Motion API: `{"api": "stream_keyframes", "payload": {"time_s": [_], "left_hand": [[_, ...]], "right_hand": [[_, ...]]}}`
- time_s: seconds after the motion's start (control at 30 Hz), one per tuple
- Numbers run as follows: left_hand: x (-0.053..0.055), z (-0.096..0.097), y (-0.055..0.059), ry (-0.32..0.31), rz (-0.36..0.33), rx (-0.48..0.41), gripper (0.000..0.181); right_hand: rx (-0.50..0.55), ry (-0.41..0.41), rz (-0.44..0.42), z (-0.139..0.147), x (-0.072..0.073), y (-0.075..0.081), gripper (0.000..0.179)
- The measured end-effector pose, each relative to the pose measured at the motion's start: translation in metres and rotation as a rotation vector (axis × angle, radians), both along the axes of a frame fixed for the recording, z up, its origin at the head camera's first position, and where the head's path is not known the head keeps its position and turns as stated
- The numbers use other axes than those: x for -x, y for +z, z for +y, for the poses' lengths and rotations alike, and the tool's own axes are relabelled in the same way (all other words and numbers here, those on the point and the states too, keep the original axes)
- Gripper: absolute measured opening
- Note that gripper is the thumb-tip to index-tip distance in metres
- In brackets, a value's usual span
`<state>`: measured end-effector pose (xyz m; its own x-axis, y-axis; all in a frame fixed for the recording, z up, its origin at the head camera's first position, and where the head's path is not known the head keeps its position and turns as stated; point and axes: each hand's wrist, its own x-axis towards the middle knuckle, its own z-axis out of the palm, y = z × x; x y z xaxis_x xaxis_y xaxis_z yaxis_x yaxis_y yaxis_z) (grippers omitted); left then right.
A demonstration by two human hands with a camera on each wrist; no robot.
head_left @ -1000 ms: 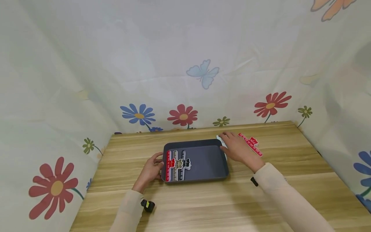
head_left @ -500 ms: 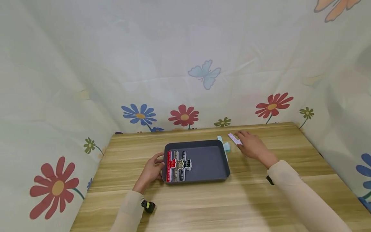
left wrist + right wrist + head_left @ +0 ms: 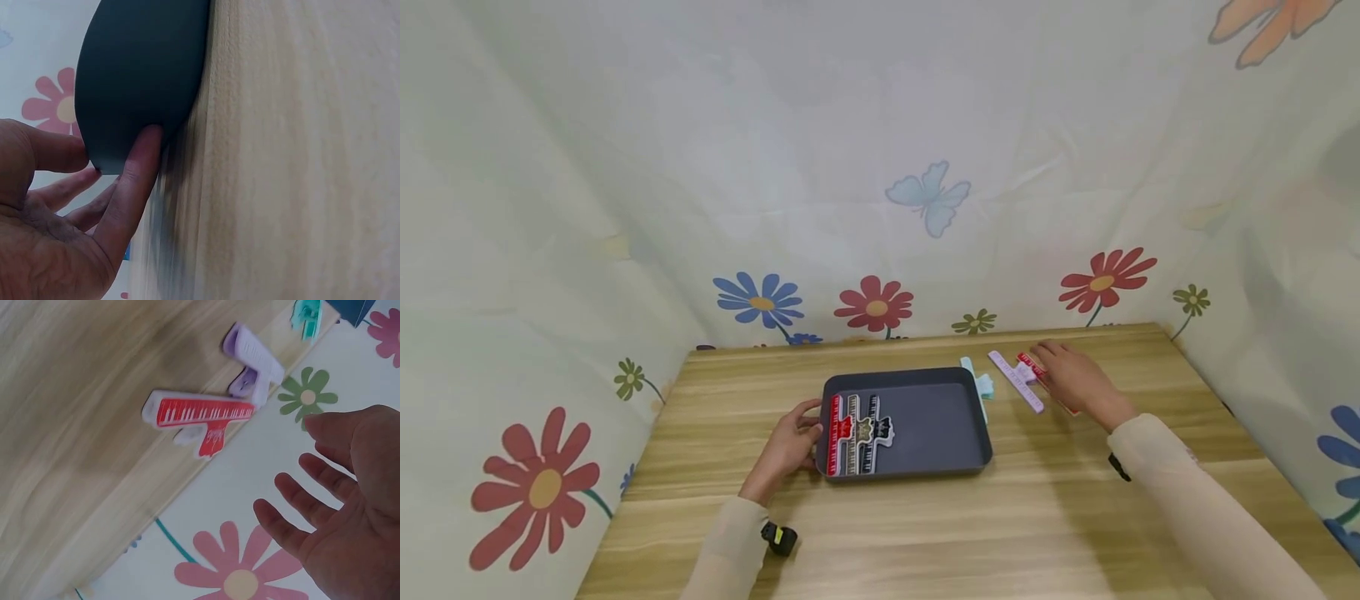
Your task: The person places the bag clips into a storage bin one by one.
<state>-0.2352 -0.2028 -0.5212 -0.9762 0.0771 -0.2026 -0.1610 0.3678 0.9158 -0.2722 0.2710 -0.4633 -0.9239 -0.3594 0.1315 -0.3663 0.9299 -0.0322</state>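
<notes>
My left hand (image 3: pixel 786 443) touches the left side of a dark grey tray (image 3: pixel 934 429). In the left wrist view its thumb meets the rim and a finger lies against the outer wall. Inside the tray, at the left, lie a red clip (image 3: pixel 834 446), a pale gold-patterned clip (image 3: pixel 852 460) and a black one (image 3: pixel 870 457), all with piano-key patterns. My right hand (image 3: pixel 1079 379) is over a red piano-key clip (image 3: pixel 1028 362) on the table, partly hiding it from above. In the right wrist view, its spread fingers hold nothing, apart from that red clip (image 3: pixel 200 411).
A lavender clip (image 3: pixel 1017 383) lies on the table between the tray and the right hand. Close against the tray's right wall is a mint clip (image 3: pixel 984 387). Behind the wooden table (image 3: pixel 925 533) hangs a white flowered cloth (image 3: pixel 820 208).
My right hand has moved rightward from over the mint clip, past the lavender one, to the red one, uncovering the first two. The left hand and tray have stayed in place.
</notes>
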Motion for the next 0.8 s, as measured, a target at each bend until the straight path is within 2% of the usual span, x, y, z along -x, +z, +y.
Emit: {"api": "stream_keyframes", "payload": {"time_s": [0.23, 0.43, 0.57, 0.8], "left_hand": [[-0.002, 0.0, -0.001, 0.004, 0.005, -0.011, 0.051], [-0.006, 0.0, -0.006, 0.001, -0.001, 0.002, 0.051], [-0.006, 0.0, -0.006, 0.007, 0.002, -0.004, 0.051], [-0.002, 0.0, -0.003, 0.007, 0.018, 0.006, 0.051]], "right_hand": [[-0.058, -0.001, -0.052, 0.015, 0.004, -0.007, 0.046], [-0.064, -0.005, -0.136, 0.021, 0.0, -0.018, 0.05], [-0.051, 0.006, -0.135, 0.022, -0.001, -0.025, 0.049], [-0.112, 0.015, -0.142, 0.025, 0.005, -0.03, 0.05]]}}
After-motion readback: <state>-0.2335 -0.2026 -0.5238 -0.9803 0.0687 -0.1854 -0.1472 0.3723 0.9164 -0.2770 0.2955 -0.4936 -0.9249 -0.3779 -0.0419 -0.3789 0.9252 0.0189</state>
